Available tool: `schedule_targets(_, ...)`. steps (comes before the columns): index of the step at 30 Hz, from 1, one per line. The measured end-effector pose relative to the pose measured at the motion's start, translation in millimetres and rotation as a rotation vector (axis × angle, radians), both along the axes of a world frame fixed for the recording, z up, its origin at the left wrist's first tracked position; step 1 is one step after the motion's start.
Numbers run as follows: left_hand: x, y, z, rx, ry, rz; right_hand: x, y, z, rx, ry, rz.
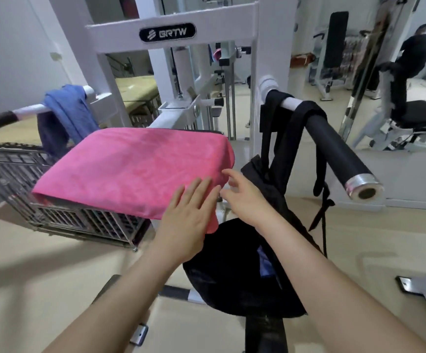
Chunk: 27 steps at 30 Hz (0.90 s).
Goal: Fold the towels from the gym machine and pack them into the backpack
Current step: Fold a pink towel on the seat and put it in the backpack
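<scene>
A pink towel (135,169) lies spread flat over the pad of the white gym machine (171,34). My left hand (186,220) rests flat on the towel's near right part, fingers straight. My right hand (242,194) hovers at the towel's right corner with fingers loosely spread, holding nothing. A blue towel (66,115) hangs over the machine's left handle bar. The black backpack (234,271) hangs by its straps from the right handle bar (334,154), its top open below my hands, something blue showing inside.
A grey wire crate (61,215) stands on the floor under the pink towel's left side. A mirror at the right reflects other gym machines and a person. A phone (408,285) lies at the lower right. Beige floor surrounds the machine.
</scene>
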<state>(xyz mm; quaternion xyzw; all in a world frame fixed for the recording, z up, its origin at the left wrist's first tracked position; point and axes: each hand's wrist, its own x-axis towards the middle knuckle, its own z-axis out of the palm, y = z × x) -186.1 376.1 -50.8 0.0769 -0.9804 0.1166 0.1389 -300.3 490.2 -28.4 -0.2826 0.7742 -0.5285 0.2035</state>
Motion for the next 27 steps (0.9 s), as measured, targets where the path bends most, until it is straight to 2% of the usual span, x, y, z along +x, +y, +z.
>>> schedule_targets(5,21,-13,-14,-0.090,0.044,-0.061,-1,-30,-22,-0.103,-0.407,-0.087)
schedule_targets(8,27,-29,-21,-0.163,0.116,-0.159,-5,-41,-21,-0.351,-0.632,-0.192)
schedule_targets(10,21,-36,-24,-0.117,0.224,-0.241,-12,-48,-18,-0.501,-0.631,-0.321)
schedule_targets(12,15,-36,-21,0.033,0.311,-0.300,-19,-56,-12,-0.608,-0.612,-0.430)
schedule_targets(15,14,-38,-6,0.407,0.367,-0.363,-31,-63,-1,-0.745,-0.661,-0.530)
schedule_targets(17,20,-43,13,0.713,0.352,-0.347,-38,-66,4,-0.741,-0.636,-0.581)
schedule_targets(19,26,-50,25,0.948,0.316,-0.284,-43,-67,10,-0.683,-0.531,-0.609)
schedule_targets(24,37,-51,35,1.208,0.228,-0.326,-41,-71,39,-0.662,-0.261,-0.643)
schedule_targets(27,43,-52,48,1.384,0.292,-0.279,-33,-81,63,-0.654,-0.140,-0.589)
